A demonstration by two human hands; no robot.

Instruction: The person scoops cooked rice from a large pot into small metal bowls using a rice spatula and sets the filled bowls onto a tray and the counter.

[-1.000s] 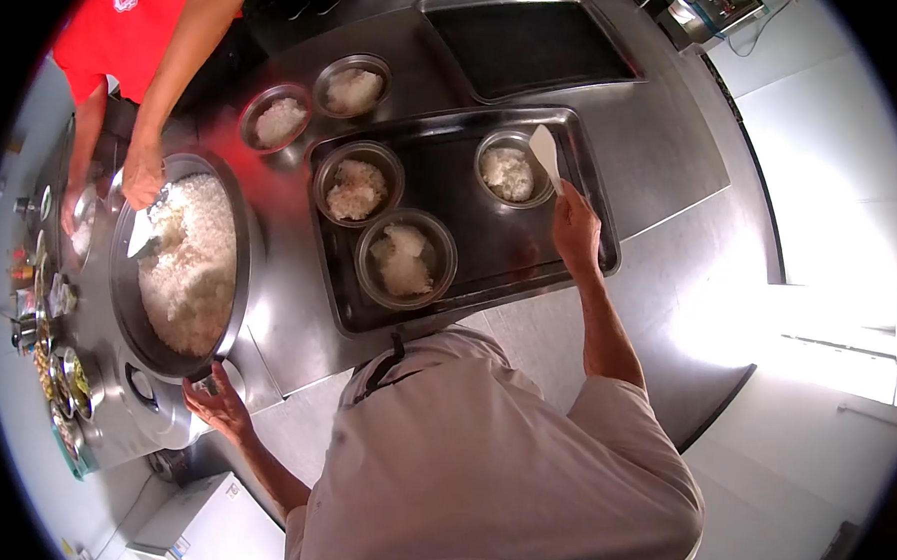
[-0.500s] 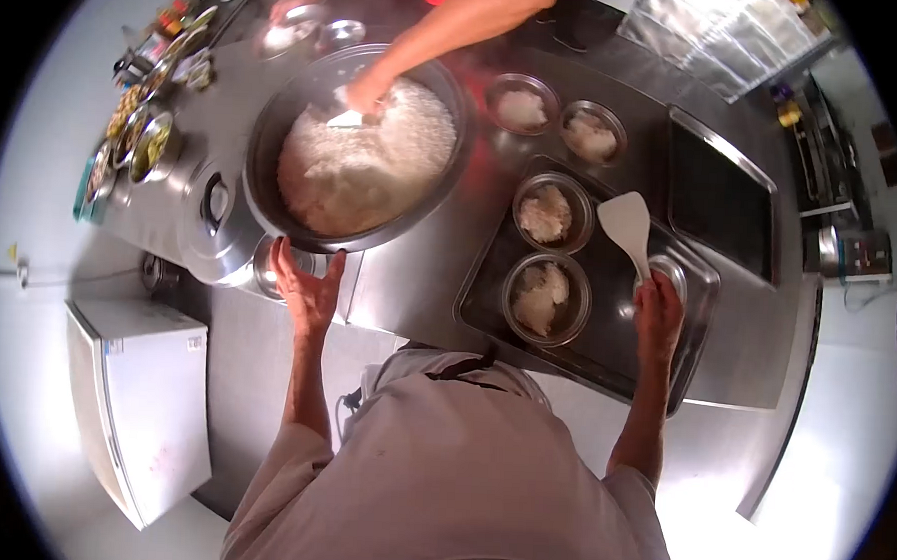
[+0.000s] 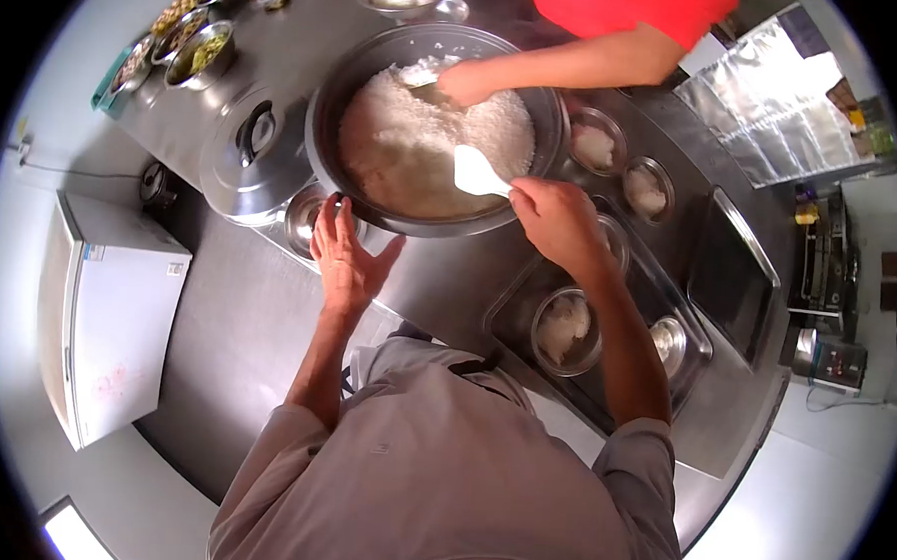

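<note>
A large round pot of white rice stands on the steel counter. My right hand is closed on the handle of a white paddle, whose blade is over the rice near the pot's right side. My left hand is at the pot's near rim, fingers spread, holding nothing. To the right, a dark tray bears metal bowls of rice, among them a near one; my right forearm partly covers the tray.
A co-worker's hand holds a white utensil in the pot's far side. Two rice bowls stand beyond the tray, an empty tray at right. A metal lid and food bowls are at left.
The view has swung left. My right hand has carried the paddle from a bowl on the tray to over the pot. My left hand stays near the pot's rim.
</note>
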